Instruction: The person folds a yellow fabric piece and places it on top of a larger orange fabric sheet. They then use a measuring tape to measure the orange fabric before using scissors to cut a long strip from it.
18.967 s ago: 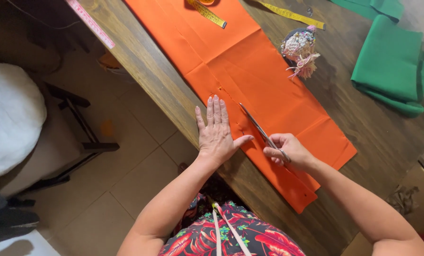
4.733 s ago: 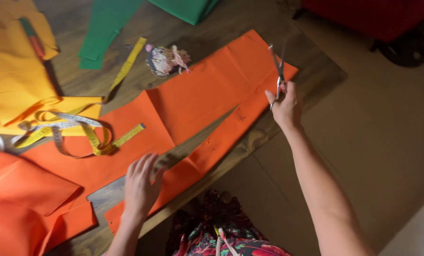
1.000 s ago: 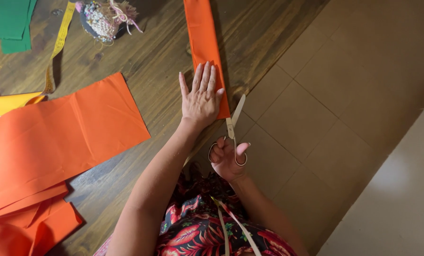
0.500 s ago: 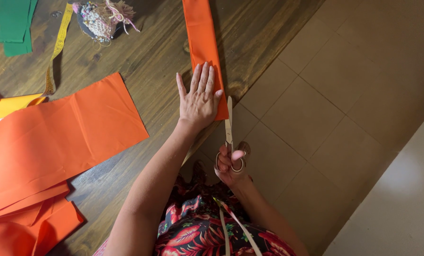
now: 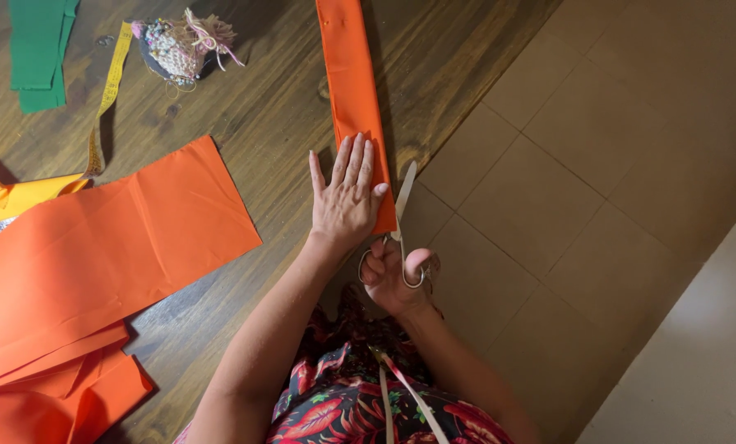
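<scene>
Left hand [image 5: 347, 197] lies flat on the orange strip [image 5: 353, 90]; right hand [image 5: 394, 279] grips the scissors [image 5: 401, 218].

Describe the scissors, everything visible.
The scissors are metal, silver-toned, with long slim blades and looped handles. The right hand holds them, its fingers through the loops. The blades point away from the person, along the right edge of the narrow orange fabric strip, near the table's edge. The left hand presses the strip flat beside them.
</scene>
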